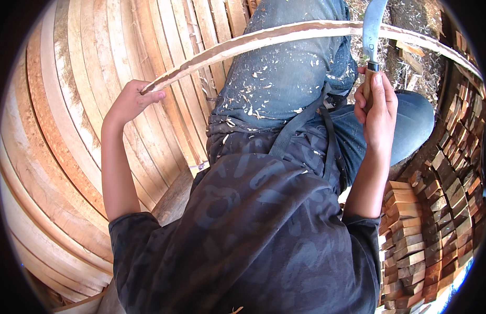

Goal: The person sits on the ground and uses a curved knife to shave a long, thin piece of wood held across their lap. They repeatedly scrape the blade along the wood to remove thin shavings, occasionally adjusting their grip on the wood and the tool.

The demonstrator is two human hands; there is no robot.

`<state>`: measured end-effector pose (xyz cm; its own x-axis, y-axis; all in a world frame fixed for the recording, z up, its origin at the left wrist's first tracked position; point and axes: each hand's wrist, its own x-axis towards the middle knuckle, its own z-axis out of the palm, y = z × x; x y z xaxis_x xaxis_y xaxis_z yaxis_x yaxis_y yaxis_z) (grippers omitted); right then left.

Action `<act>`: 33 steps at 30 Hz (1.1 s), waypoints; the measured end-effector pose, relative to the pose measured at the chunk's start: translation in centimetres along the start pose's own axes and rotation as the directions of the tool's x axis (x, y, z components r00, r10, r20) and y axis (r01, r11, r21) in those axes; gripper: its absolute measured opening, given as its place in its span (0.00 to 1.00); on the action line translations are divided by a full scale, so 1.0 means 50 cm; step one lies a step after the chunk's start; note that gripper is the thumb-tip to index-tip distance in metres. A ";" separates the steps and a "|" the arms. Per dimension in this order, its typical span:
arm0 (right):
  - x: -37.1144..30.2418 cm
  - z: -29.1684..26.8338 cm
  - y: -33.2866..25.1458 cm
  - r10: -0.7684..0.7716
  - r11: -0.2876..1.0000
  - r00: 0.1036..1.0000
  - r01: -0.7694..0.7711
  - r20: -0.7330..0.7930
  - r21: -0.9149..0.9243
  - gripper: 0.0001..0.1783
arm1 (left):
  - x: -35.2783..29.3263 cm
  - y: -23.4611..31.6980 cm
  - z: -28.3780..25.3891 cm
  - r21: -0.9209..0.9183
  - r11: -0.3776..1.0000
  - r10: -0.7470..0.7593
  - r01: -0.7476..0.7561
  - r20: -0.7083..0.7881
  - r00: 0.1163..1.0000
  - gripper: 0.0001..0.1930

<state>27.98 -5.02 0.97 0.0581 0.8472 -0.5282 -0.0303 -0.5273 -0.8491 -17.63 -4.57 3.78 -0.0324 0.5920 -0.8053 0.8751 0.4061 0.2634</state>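
A long, narrow wooden strip (264, 37) with a brown band along its pale face runs across my raised thigh and on past the right side. My left hand (132, 102) is closed on its left end, thumb along the near side. In my right hand (380, 102) is a knife (372, 39), its wooden handle wrapped by the fingers. The wide, curved blade points away from me and overlaps the strip; whether it touches the wood I cannot tell.
Pale sawn boards (91, 78) stand close together at the left. Stacked wood pieces (410, 235) fill the right side. Shavings cling to my jeans (285, 78) and litter the ground (410, 36) at the far right. A round log (175, 199) lies beside my left hip.
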 end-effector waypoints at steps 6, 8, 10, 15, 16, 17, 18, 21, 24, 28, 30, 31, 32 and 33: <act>0.008 0.027 0.016 0.029 1.000 0.999 -0.029 -0.022 0.000 0.20 | -0.016 0.010 0.038 -0.007 0.999 -0.037 0.036 -0.198 0.979 0.21; -0.010 0.047 0.023 0.069 0.983 0.970 -0.026 0.234 -0.181 0.19 | -0.031 0.010 0.059 0.049 0.999 0.018 -0.005 -0.272 0.962 0.24; -0.027 0.056 0.024 0.029 0.962 0.934 0.071 0.357 -0.265 0.19 | -0.041 0.007 0.078 0.130 0.991 0.052 -0.009 -0.334 0.941 0.25; -0.022 0.044 0.017 0.049 0.999 0.999 -0.049 -0.009 0.009 0.17 | -0.040 0.007 0.082 0.220 0.975 0.154 -0.045 -0.509 0.847 0.23; -0.032 0.044 0.025 0.060 0.996 0.995 -0.055 0.074 -0.071 0.16 | -0.042 0.011 0.073 0.279 0.959 0.205 -0.053 -0.551 0.809 0.22; -0.046 0.046 0.027 0.080 0.987 0.985 -0.056 0.154 -0.152 0.15 | -0.040 0.006 0.068 0.275 0.959 0.224 -0.071 -0.581 0.782 0.21; -0.053 0.040 0.019 0.140 0.977 0.972 -0.104 0.190 -0.188 0.14 | -0.037 -0.004 0.064 0.267 0.960 0.239 -0.087 -0.614 0.752 0.21; -0.051 0.025 0.019 0.087 0.995 0.992 -0.083 0.092 -0.047 0.15 | -0.027 -0.058 0.064 0.251 0.960 0.260 -0.122 -0.644 0.720 0.18; -0.018 -0.007 0.027 0.029 0.995 0.996 -0.020 -0.084 0.102 0.19 | -0.007 -0.106 0.092 0.290 0.941 0.325 -0.174 -0.634 0.701 0.16; 0.075 -0.020 0.034 -0.092 0.953 0.949 0.172 -0.301 0.250 0.18 | -0.037 -0.128 0.149 0.241 0.949 0.314 -0.203 -0.676 0.667 0.17; 0.119 -0.031 0.024 -0.135 0.934 0.930 0.235 -0.341 0.270 0.18 | -0.047 -0.141 0.184 0.180 0.964 0.265 -0.196 -0.682 0.681 0.19; 0.144 -0.034 0.014 -0.163 0.922 0.930 0.263 -0.330 0.286 0.18 | -0.052 -0.147 0.200 0.129 0.974 0.224 -0.187 -0.692 0.687 0.20; 0.160 -0.030 0.002 -0.183 0.898 0.939 0.280 -0.291 0.339 0.19 | -0.063 -0.139 0.213 0.081 0.984 0.171 -0.160 -0.693 0.701 0.20; 0.169 -0.022 -0.012 -0.196 0.876 0.950 0.281 -0.244 0.393 0.19 | -0.079 -0.127 0.234 0.031 0.992 0.110 -0.123 -0.686 0.719 0.21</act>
<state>29.61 2.38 -2.98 0.3043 0.8919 -0.3345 -0.4024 -0.1979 -0.8938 -17.42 -17.60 -0.93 -0.2581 0.9480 -0.1861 0.8868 0.3089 0.3436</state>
